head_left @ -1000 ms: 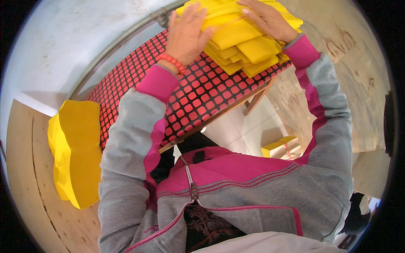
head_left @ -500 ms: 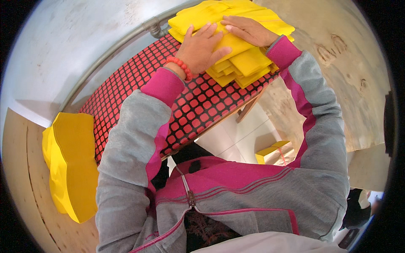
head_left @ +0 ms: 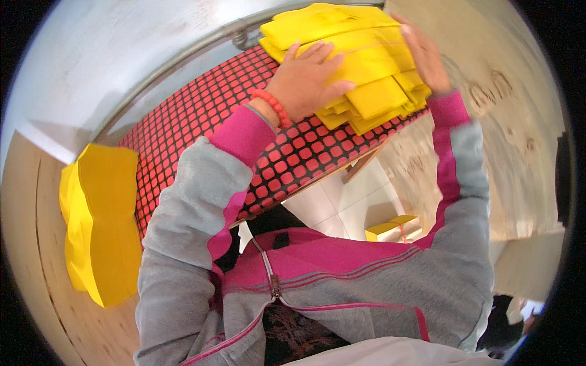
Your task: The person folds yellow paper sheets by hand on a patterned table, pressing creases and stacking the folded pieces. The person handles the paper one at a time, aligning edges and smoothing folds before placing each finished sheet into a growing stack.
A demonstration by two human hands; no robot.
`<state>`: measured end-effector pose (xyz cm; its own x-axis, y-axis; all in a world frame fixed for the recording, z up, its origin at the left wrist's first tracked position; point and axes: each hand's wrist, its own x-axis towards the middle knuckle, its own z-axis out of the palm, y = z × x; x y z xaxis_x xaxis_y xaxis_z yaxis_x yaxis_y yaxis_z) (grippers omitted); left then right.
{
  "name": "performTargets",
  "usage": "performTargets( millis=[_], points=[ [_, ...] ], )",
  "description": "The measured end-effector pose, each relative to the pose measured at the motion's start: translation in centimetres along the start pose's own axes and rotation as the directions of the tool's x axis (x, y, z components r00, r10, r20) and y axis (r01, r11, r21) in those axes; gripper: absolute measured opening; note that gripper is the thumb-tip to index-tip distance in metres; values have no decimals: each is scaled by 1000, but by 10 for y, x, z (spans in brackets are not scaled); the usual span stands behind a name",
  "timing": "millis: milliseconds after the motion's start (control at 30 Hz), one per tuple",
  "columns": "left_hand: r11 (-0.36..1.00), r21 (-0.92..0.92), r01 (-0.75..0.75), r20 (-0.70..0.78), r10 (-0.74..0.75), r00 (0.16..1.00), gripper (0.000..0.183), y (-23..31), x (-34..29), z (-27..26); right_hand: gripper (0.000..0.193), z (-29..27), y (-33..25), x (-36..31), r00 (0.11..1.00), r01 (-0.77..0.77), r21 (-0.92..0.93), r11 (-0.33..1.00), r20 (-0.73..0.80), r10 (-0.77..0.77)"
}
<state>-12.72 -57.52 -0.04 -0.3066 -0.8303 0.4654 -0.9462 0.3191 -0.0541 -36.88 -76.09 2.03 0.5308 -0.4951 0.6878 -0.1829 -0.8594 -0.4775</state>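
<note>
A thick stack of folded yellow sheets, fabric or soft paper by its look, lies at the far end of a table with a red-and-black checked cover. Its layers are uneven at the near side. My left hand rests flat on the stack's left part, fingers spread, a red bead bracelet on the wrist. Against the stack's right edge stands my right hand, fingers stretched out and slightly blurred, gripping nothing.
More yellow sheets drape over a wooden surface at the left. A grey pipe runs along the wall behind the table. On the tiled floor sits a tied yellow bundle. A wooden board stands at the right.
My right hand has moved off the top of the stack to its right edge. My left hand stays on top. The whole view has shifted slightly.
</note>
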Motion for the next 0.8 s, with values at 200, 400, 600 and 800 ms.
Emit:
performTargets(
  millis=[200,400,600,800],
  points=[
    [980,-195,-47,-391,-33,920,57,52,-110,-42,48,94,-155,-110,884,462,651,602,-289,-367],
    [863,-303,403,-222,-476,851,32,111,-300,-89,23,197,-227,-140,836,-68,910,409,275,-474],
    [412,-407,815,-160,-911,381,21,191,-413,-83,18,224,-255,-138,725,-79,899,431,349,-594],
    [219,-336,916,147,-948,281,19,191,-486,-34,21,256,-261,-199,212,-584,651,485,700,-682]
  ],
)
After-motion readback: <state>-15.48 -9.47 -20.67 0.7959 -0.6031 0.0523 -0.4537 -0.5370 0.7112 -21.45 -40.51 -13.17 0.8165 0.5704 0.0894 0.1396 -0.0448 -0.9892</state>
